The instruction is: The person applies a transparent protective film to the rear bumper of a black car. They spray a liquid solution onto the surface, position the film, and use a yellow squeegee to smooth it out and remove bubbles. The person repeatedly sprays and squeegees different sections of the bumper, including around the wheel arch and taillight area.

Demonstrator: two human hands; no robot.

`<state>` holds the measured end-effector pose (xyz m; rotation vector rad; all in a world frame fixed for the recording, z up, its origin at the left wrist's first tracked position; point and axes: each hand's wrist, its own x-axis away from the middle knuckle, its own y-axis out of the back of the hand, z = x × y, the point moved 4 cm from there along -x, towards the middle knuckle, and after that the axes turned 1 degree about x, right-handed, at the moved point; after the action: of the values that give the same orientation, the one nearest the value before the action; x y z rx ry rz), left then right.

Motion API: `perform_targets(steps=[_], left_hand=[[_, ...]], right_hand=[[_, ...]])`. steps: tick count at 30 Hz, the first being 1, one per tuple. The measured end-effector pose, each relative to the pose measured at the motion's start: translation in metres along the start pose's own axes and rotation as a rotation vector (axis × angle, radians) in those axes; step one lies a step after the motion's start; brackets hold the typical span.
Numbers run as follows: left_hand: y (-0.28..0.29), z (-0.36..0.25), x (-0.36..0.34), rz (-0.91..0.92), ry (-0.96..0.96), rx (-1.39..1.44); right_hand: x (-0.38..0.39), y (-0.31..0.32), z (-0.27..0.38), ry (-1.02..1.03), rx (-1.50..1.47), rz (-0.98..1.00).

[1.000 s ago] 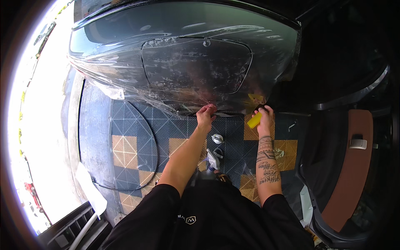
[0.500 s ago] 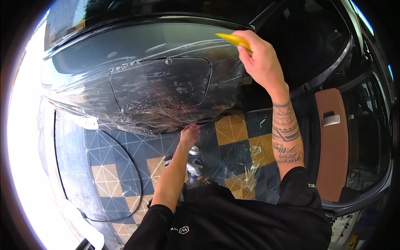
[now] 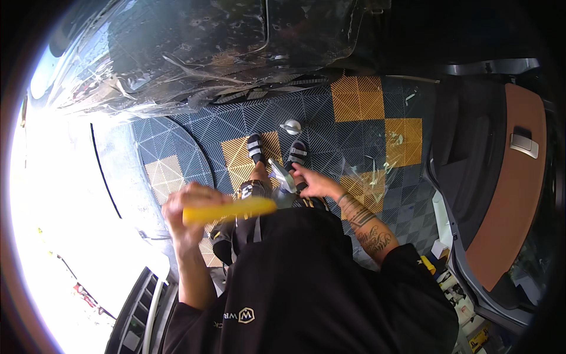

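A yellow squeegee, smeared by motion, is gripped in my left hand, low in front of my body at the left. My right hand is in front of my waist, its fingers apart and reaching toward a spray bottle with a pale trigger head. The bottle's lower part is partly hidden, and I cannot make out firm contact with it. Beyond my feet stands a dark car body panel with wet, wrinkled clear film hanging along its lower edge.
An open car door with a brown inner panel stands at the right. Dark and tan tiles cover the floor, with scraps of clear film on them. A black hose curves across the left. A round silvery object shows near my feet.
My view has tipped downward. The squeegee, held in my right hand at the panel before, is now in my left hand. Both hands have come back toward my body, the right one beside the spray bottle.
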<state>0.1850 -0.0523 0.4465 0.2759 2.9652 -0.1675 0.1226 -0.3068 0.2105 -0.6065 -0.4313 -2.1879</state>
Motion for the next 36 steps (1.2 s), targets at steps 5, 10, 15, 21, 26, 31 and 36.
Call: perform_targets(steps=[5, 10, 15, 21, 26, 31, 36], left_hand=[[-0.081, -0.058, -0.052, 0.286, -0.500, 0.289], [-0.093, -0.068, -0.072, 0.134, -0.451, 0.550], [-0.115, 0.009, -0.070, 0.099, -0.203, 0.632], [-0.141, 0.324, -0.095, -0.823, 0.630, 0.973], [-0.147, 0.326, -0.126, -1.095, 0.118, 0.922], [-0.180, 0.308, -0.137, -1.078, 0.160, 1.076], [-0.220, 0.272, -0.134, -0.986, -0.073, 1.254]], right_hand=[[-0.012, -0.063, -0.026, -0.043, -0.409, -0.281], [-0.032, -0.049, -0.022, 0.303, 0.002, -0.361], [-0.003, 0.004, -0.052, 0.123, 0.076, -0.466], [0.017, 0.162, -0.030, 0.333, 0.118, -0.363], [0.015, 0.254, -0.031, 0.489, -0.207, -0.028], [0.001, 0.318, -0.013, 0.452, -0.372, 0.265], [0.000, 0.334, 0.022, 0.445, -0.449, 0.389]])
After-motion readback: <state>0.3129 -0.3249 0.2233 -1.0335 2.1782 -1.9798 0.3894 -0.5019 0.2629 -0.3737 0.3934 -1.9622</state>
